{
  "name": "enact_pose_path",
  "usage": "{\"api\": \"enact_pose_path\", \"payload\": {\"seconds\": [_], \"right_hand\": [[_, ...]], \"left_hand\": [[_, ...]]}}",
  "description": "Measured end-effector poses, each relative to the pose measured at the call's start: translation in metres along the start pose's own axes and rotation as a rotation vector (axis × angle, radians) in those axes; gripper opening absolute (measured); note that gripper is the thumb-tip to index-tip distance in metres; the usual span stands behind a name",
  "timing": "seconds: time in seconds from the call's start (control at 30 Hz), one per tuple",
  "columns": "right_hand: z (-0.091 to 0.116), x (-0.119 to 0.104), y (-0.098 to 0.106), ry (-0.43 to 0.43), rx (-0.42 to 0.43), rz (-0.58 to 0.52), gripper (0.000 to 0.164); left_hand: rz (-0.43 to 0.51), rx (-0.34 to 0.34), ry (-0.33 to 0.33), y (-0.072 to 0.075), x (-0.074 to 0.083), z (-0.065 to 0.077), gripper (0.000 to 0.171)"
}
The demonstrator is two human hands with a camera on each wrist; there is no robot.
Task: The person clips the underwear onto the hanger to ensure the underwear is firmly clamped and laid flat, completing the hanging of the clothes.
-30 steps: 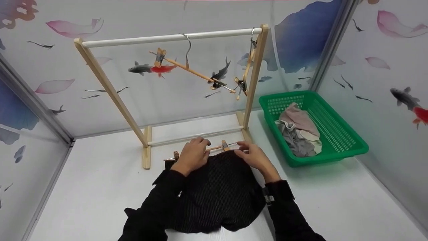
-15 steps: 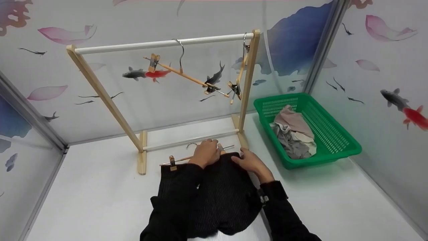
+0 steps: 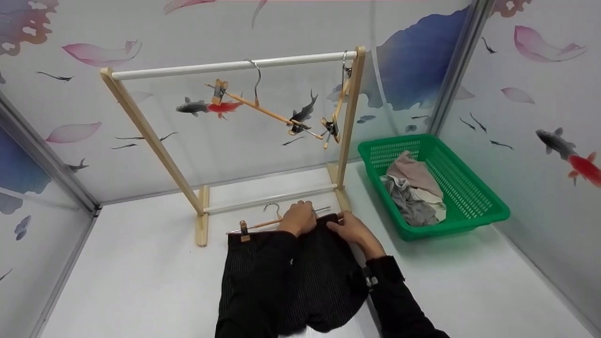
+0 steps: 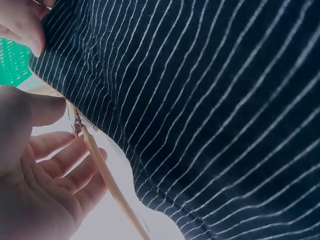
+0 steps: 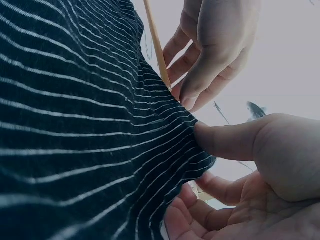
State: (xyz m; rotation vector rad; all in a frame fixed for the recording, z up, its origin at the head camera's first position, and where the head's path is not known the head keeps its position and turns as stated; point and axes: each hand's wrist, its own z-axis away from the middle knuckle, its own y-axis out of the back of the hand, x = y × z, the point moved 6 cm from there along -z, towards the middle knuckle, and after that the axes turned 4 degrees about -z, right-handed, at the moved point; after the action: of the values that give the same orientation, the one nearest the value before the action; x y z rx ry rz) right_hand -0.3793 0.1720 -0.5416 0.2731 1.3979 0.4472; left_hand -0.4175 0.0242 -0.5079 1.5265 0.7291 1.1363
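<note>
A black pinstriped garment (image 3: 326, 267), by its outline shorts, lies on the white table with its waistband along a wooden clip hanger (image 3: 264, 224). The left clip (image 3: 244, 231) sits on the waistband. My left hand (image 3: 299, 219) is at the hanger's other clip and mostly covers it from above. In the left wrist view, its thumb and fingers close around that clip (image 4: 77, 125) at the fabric edge, below the wooden rod (image 4: 107, 172). My right hand (image 3: 352, 231) pinches the waistband's right corner, thumb on top and fingers beneath, as the right wrist view shows.
Behind the garment stands a wooden rack with a white top rail (image 3: 188, 69). One clip hanger (image 3: 258, 107) hangs mid-rail, another (image 3: 339, 105) by the right post. On the right is a green basket (image 3: 474, 188) with crumpled pink and grey cloths (image 3: 415, 176). Printed walls surround the table.
My left hand has moved right along the hanger onto the right clip, uncovering the hook and rod. My right hand has gone from the rod's end to the waistband corner. The view shifted slightly.
</note>
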Motion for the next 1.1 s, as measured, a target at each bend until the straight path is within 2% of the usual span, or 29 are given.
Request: {"api": "enact_pose_path", "payload": {"seconds": [0.13,0.3,0.53,0.8,0.87,1.1], "right_hand": [[0.000,0.001,-0.001,0.000,0.000,-0.037,0.035],[-0.001,-0.001,0.000,0.025,-0.028,-0.049,0.040],[0.000,-0.001,-0.002,0.050,-0.044,-0.006,0.036],[-0.004,0.001,0.000,0.031,-0.018,0.035,0.028],[-0.005,0.001,0.001,0.038,-0.013,0.046,0.024],[-0.004,-0.002,0.003,0.068,-0.004,0.055,0.010]], "left_hand": [[0.005,-0.009,0.012,-0.004,-0.003,-0.004,0.023],[0.029,-0.018,0.031,-0.008,-0.008,-0.008,0.023],[0.054,-0.039,0.046,-0.007,-0.008,-0.006,0.021],[0.032,-0.020,0.018,-0.010,-0.010,-0.007,0.024],[0.076,-0.010,0.016,-0.007,-0.009,-0.006,0.023],[0.387,-0.001,0.034,0.000,-0.010,-0.004,0.020]]}}
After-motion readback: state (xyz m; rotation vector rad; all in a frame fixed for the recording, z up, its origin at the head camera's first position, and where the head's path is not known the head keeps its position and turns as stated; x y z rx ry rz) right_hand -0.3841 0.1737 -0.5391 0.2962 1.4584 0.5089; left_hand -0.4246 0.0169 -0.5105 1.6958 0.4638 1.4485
